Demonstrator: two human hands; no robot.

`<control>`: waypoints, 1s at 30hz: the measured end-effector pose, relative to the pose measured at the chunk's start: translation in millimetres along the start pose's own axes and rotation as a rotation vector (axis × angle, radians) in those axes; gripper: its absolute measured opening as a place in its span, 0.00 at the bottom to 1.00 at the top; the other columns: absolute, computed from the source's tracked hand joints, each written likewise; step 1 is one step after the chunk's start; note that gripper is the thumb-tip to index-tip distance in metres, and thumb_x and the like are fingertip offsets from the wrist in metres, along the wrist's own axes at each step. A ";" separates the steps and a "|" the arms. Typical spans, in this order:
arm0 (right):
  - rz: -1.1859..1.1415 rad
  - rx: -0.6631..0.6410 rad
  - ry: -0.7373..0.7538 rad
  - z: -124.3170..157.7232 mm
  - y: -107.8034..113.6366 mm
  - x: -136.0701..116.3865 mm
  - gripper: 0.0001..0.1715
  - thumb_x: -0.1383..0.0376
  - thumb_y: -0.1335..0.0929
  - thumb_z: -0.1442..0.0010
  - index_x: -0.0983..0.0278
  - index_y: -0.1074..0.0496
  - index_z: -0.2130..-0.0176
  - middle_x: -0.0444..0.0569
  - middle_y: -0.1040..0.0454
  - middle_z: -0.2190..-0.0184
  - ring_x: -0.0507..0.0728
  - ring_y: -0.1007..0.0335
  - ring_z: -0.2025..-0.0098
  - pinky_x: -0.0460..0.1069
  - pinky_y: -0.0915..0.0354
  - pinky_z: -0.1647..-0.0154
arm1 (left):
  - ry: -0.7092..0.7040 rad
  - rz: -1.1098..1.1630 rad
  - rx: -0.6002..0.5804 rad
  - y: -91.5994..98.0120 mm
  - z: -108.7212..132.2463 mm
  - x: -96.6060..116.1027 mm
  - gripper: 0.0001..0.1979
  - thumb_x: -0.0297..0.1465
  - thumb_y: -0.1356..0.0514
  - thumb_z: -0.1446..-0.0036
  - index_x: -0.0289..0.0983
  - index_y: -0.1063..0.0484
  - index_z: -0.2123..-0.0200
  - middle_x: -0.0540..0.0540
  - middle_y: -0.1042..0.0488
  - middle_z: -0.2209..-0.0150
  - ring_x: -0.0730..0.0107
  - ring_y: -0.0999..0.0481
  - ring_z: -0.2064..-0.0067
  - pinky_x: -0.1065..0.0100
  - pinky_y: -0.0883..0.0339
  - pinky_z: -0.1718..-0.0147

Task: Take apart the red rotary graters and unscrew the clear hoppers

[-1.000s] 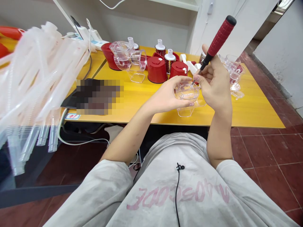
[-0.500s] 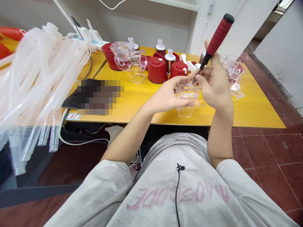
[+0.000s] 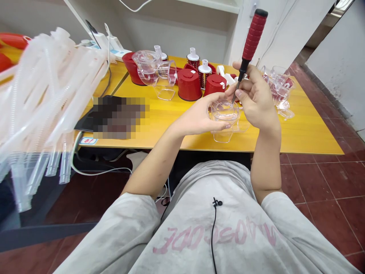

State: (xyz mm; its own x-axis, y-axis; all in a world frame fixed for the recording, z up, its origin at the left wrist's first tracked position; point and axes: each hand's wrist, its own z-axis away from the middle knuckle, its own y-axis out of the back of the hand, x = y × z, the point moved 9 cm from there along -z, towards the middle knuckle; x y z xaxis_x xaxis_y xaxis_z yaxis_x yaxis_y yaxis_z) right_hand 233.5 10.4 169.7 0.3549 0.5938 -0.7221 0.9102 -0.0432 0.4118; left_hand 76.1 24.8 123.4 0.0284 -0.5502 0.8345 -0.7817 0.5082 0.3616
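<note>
My left hand [image 3: 201, 115] curls around a clear plastic housing [image 3: 225, 113] with a round rim, thumb along its near side and fingers along its far side. The housing stands on the yellow table on a clear squared foot. My right hand [image 3: 258, 97] pinches a screwdriver [image 3: 252, 35] low on its thin shaft, with the red grip and black end sticking up above the fingers. The tool stands nearly upright. Its tip reaches down to the right part of the housing's rim; whether a screw sits beneath it is too small to tell.
Behind my hands stand red cups [image 3: 189, 84], white-topped metal strainers [image 3: 204, 74] and another clear housing [image 3: 155, 68]. More clear parts [image 3: 281, 89] lie at the right. Bagged clear tubes [image 3: 42, 106] fill the left, beside a dark flat device [image 3: 85, 118] on the table [image 3: 165, 141].
The screwdriver's handle has swung left and now stands more upright. My right fingers have shifted slightly around it. My left hand and the housing have barely moved.
</note>
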 end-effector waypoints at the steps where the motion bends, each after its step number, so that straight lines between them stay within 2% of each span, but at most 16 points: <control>1: -0.007 -0.006 0.007 0.0 0.3 -0.6 0.27 0.50 0.30 0.20 0.45 0.33 0.27 0.49 0.09 0.48 0.65 0.09 0.41 0.65 0.12 0.37 | -0.005 0.000 -0.009 0.1 0.2 0.4 0.46 0.40 0.19 0.46 0.36 0.22 0.25 0.33 0.20 0.22 0.36 0.19 0.22 0.39 0.28 0.16; 5: -0.024 -0.021 0.007 0.6 1.9 -2.6 0.25 0.50 0.29 0.21 0.45 0.30 0.30 0.47 0.09 0.49 0.65 0.08 0.44 0.66 0.11 0.37 | -0.032 -0.022 -0.039 0.0 0.7 2.0 0.47 0.43 0.18 0.44 0.38 0.23 0.24 0.34 0.21 0.21 0.35 0.22 0.19 0.38 0.30 0.15; 9: -0.054 -0.024 0.019 1.1 2.3 -6.0 0.23 0.48 0.27 0.23 0.44 0.28 0.34 0.47 0.09 0.50 0.66 0.08 0.44 0.67 0.11 0.36 | -0.040 -0.030 -0.039 -0.2 0.6 0.4 0.50 0.51 0.17 0.43 0.40 0.24 0.23 0.33 0.27 0.17 0.34 0.27 0.15 0.42 0.32 0.14; 12: -0.029 -0.024 0.012 2.0 1.6 -6.5 0.24 0.45 0.28 0.23 0.44 0.29 0.33 0.47 0.09 0.49 0.65 0.08 0.43 0.68 0.11 0.36 | -0.028 -0.030 -0.017 0.5 1.5 -1.9 0.47 0.56 0.19 0.41 0.42 0.24 0.26 0.35 0.24 0.19 0.36 0.26 0.16 0.43 0.32 0.14; 17: -0.058 -0.023 0.022 4.3 0.3 -8.7 0.23 0.45 0.28 0.23 0.44 0.30 0.34 0.48 0.09 0.47 0.66 0.08 0.39 0.67 0.11 0.35 | 0.012 -0.082 -0.012 -0.3 3.5 -0.9 0.36 0.51 0.22 0.39 0.41 0.25 0.35 0.35 0.18 0.27 0.36 0.20 0.22 0.43 0.27 0.19; 25: -0.079 0.005 0.028 6.3 -2.5 -4.9 0.25 0.41 0.29 0.22 0.44 0.32 0.34 0.47 0.09 0.46 0.66 0.14 0.26 0.68 0.12 0.32 | 0.019 -0.089 0.033 1.6 2.3 2.9 0.35 0.49 0.21 0.44 0.43 0.26 0.39 0.38 0.14 0.34 0.42 0.13 0.34 0.47 0.19 0.31; 27: -0.087 0.015 0.040 6.8 -1.5 -5.1 0.25 0.42 0.29 0.21 0.44 0.32 0.32 0.48 0.09 0.46 0.66 0.14 0.27 0.68 0.12 0.33 | 0.020 -0.097 0.041 1.4 2.7 2.9 0.34 0.48 0.21 0.44 0.42 0.26 0.40 0.38 0.14 0.35 0.43 0.13 0.35 0.47 0.18 0.32; 30: -0.080 0.061 0.046 7.6 3.9 -2.3 0.27 0.42 0.28 0.21 0.43 0.32 0.31 0.48 0.09 0.46 0.66 0.10 0.34 0.66 0.11 0.38 | 0.024 -0.072 0.035 0.2 3.5 3.5 0.36 0.46 0.22 0.45 0.42 0.26 0.37 0.37 0.15 0.33 0.43 0.13 0.34 0.49 0.18 0.32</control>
State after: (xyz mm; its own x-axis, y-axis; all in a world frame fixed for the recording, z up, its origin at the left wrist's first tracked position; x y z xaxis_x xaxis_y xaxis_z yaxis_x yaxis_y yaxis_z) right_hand 237.8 2.7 168.8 0.2721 0.6334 -0.7244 0.9470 -0.0427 0.3183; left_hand 73.9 20.6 124.9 0.1003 -0.5682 0.8167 -0.7983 0.4440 0.4069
